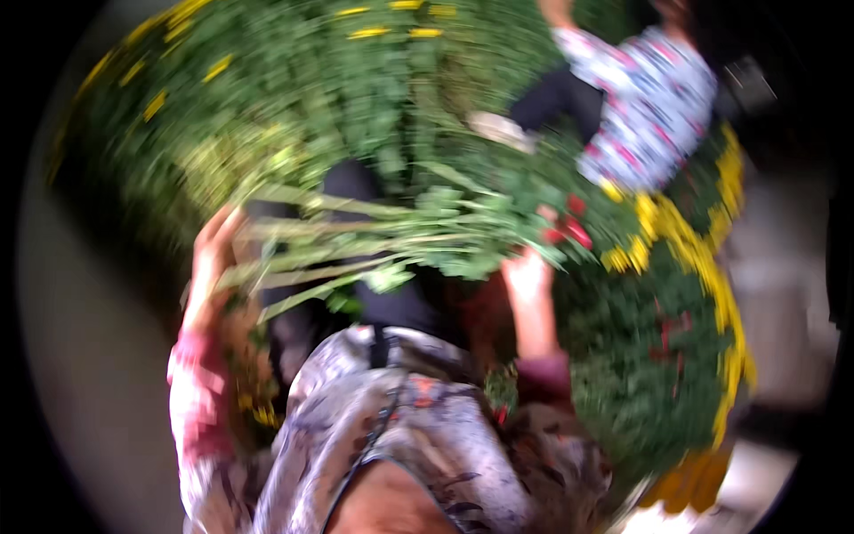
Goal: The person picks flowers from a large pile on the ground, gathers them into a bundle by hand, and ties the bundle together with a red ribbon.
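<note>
A loose bundle of long green leafy stems (pixel 373 233) lies across my dark-trousered legs. Its cut ends point left, and red flower heads (pixel 567 227) show at its right end. My left hand (pixel 217 250) is at the stem ends; blur hides whether its fingers close on them. Just below the flower heads, my right hand (pixel 527 267) touches the leafy part, its fingers partly hidden, so its grip is unclear.
Another person in a patterned shirt (pixel 647 100) sits at the upper right. Piled green foliage (pixel 300 80) surrounds my legs in front. Bunches with yellow flowers (pixel 720 314) and red ties (pixel 670 334) lie along the right. Pale floor (pixel 80 300) shows at the left.
</note>
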Motion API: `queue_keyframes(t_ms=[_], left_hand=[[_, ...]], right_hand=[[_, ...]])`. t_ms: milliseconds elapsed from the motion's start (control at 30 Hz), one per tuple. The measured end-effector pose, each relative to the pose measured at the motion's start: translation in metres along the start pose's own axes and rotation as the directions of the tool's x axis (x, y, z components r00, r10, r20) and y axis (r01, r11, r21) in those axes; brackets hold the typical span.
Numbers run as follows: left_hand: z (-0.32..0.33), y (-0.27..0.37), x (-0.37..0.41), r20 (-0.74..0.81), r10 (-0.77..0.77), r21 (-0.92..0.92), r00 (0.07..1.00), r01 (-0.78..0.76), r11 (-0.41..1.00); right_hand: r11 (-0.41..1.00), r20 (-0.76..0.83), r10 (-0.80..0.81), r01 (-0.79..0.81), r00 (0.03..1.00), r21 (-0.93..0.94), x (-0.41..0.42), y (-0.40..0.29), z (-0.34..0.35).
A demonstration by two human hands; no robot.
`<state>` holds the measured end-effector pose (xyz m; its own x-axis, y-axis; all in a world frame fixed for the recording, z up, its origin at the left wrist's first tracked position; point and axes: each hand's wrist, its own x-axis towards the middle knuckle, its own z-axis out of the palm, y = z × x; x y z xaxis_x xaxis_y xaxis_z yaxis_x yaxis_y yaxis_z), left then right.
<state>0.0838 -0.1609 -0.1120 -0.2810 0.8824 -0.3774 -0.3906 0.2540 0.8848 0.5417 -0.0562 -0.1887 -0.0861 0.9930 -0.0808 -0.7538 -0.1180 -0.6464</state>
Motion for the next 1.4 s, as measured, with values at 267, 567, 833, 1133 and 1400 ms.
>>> queue_keyframes(t_ms=[267,567,833,1133,1400], left_hand=[[-0.021,-0.009,0.019,0.055,0.119,0.182,0.991,-0.127,0.975],[-0.106,0.038,0.150,0.037,0.444,0.576,0.895,-0.382,0.723],[0.052,-0.052,0.226,0.412,-0.046,0.757,0.910,-0.314,0.573],[0.111,-0.078,0.247,0.310,-0.217,0.871,0.926,-0.186,0.454],[0.111,-0.042,0.264,0.580,0.006,0.809,0.815,-0.575,-0.125]], right_hand=[[0.988,-0.104,0.018,-0.034,0.994,-0.150,-0.024,-0.021,0.053],[0.789,-0.450,-0.563,0.288,0.693,-0.543,-0.067,-0.188,0.076],[0.337,-0.318,-0.907,0.024,0.277,-0.941,-0.179,-0.365,0.012],[0.096,-0.248,-0.967,-0.825,0.055,-0.557,-0.392,-0.375,-0.025],[-0.141,-0.183,-0.972,-0.988,0.150,-0.060,-0.368,-0.512,-0.194]])
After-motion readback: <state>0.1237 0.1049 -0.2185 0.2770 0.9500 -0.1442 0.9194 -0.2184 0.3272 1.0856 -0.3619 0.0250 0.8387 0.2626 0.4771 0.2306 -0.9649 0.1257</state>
